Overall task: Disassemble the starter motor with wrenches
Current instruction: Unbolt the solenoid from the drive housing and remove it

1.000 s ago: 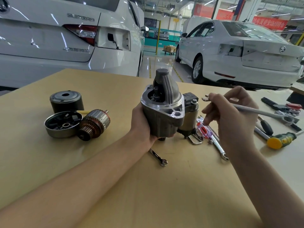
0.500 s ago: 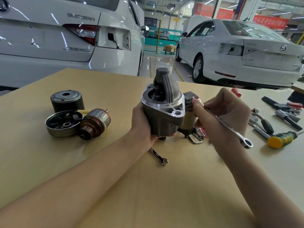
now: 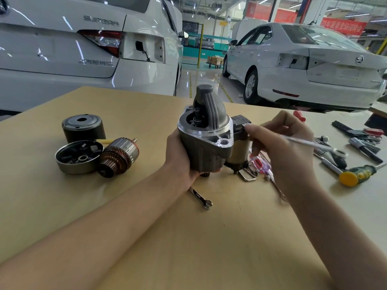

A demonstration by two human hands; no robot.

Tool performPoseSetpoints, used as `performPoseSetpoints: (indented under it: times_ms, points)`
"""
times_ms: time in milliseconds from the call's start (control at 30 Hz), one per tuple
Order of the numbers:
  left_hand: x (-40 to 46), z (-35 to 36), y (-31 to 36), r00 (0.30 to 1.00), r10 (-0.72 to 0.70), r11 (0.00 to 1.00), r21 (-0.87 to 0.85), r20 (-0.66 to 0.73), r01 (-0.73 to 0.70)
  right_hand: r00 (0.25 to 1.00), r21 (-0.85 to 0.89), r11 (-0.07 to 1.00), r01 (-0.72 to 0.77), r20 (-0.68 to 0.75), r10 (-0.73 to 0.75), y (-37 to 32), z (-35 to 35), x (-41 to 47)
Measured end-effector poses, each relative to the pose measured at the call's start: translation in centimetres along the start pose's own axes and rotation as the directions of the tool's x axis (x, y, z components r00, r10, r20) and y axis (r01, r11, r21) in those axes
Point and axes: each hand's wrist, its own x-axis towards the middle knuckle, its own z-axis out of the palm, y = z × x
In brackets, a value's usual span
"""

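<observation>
Two bare forearms reach up from the bottom corners of the frame across a tan table (image 3: pixel 209 248). Just above the left wrist, a small wrench (image 3: pixel 200 198) lies flat on the table, its open end toward the lower right.

At centre frame the left hand (image 3: pixel 178 155) grips the starter (image 3: pixel 206 141), fingers curled round the grey housing from the left and below, keeping it upright with the nose cone at the top. Its lower end is at the table, though I cannot tell whether it rests there. The brass-coloured solenoid (image 3: pixel 238 147) sits on the starter's right side, capped by a black terminal block.

Right of centre, the right hand (image 3: pixel 282 147) pinches a slim wrench (image 3: pixel 303 142), fingers curled round the shank. The wrench's left end is at the top of the solenoid, blurred, so the exact contact is unclear; its ring end sticks out to the right over the other tools. Under this hand lie a red and clear screwdriver (image 3: pixel 258 163) and a metal clip (image 3: pixel 248 175).

At middle left, a shallow round cap (image 3: pixel 78 156) holding small dark parts touches the copper-wound armature (image 3: pixel 119 156), with a dark cylindrical housing (image 3: pixel 83 127) just behind them.

Along the right edge lie a yellow and green screwdriver (image 3: pixel 356 174) and more dark-handled tools.

Beyond the table, two white cars stand on a glossy workshop floor, one at upper left (image 3: pixel 83 49), one at upper right (image 3: pixel 314 65).
</observation>
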Motion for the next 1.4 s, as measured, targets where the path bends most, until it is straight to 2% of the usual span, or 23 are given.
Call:
performPoseSetpoints:
  times_ms: [67, 167, 400, 533, 567, 633, 700, 733, 800, 900, 1133, 1233, 1333, 1400]
  points:
    - [-0.1, 0.1, 0.1, 1.0, 0.003, 1.0, 0.026, -0.005, -0.003, 0.959, 0.313, 0.906, -0.284, 0.106, 0.263, -0.1, -0.1, 0.5]
    - [-0.1, 0.2, 0.2, 1.0, -0.001, 0.999, 0.041, -0.01, 0.001, 0.895, 0.44, 0.78, -0.445, 0.192, 0.402, 0.0, -0.2, 1.0]
    - [-0.1, 0.2, 0.2, 1.0, 0.004, 0.999, 0.054, -0.03, -0.002, 0.895, 0.358, 0.821, -0.446, 0.146, 0.422, 0.4, -0.4, 1.4]
    - [0.0, 0.2, 0.2, 0.999, -0.012, 0.999, 0.037, -0.039, 0.013, 0.928, 0.597, 0.718, -0.357, 0.141, 0.344, -0.1, -0.7, 1.5]
    - [0.0, 0.2, 0.2, 0.999, -0.015, 0.999, 0.029, -0.04, 0.017, 0.945, 0.598, 0.738, -0.314, 0.12, 0.305, -0.3, -0.8, 1.4]
    - [-0.1, 0.1, 0.2, 0.999, -0.019, 1.0, 0.018, -0.038, 0.02, 0.981, 0.472, 0.861, -0.191, 0.07, 0.18, -0.5, -0.8, 1.1]
    - [-0.1, 0.1, 0.2, 0.999, -0.022, 1.0, 0.008, -0.029, 0.022, 1.0, 0.232, 0.973, 0.016, 0.007, -0.018, -0.3, -0.6, 0.4]
    - [-0.2, 0.1, 0.2, 1.0, -0.017, 1.0, 0.005, -0.023, 0.017, 0.991, 0.061, 0.989, 0.135, -0.032, -0.133, -0.1, -0.3, 0.1]
    - [-0.2, 0.1, 0.2, 1.0, -0.005, 1.0, 0.007, -0.006, 0.005, 0.945, -0.266, 0.919, 0.291, -0.068, -0.319, 0.5, 0.2, -0.6]
    - [-0.2, 0.1, 0.1, 1.0, -0.005, 1.0, 0.006, 0.002, 0.005, 0.886, -0.462, 0.789, 0.404, -0.016, -0.463, 0.9, 0.6, -1.2]
    - [-0.1, 0.0, 0.1, 1.0, -0.004, 1.0, 0.022, -0.011, 0.004, 0.88, -0.493, 0.763, 0.417, 0.008, -0.476, 0.8, 0.5, -1.1]
    - [-0.2, 0.0, 0.1, 1.0, -0.006, 1.0, 0.01, 0.002, 0.006, 0.91, -0.458, 0.81, 0.365, -0.009, -0.416, 0.6, 0.6, -1.1]
    - [-0.1, 0.0, 0.2, 1.0, -0.012, 1.0, 0.027, -0.002, 0.012, 0.973, -0.241, 0.945, 0.22, -0.012, -0.23, 0.2, 0.3, -0.6]
    - [-0.1, 0.0, 0.2, 1.0, -0.015, 0.999, 0.029, -0.009, 0.015, 0.999, 0.033, 0.999, -0.01, 0.033, 0.009, -0.3, -0.1, -0.1]
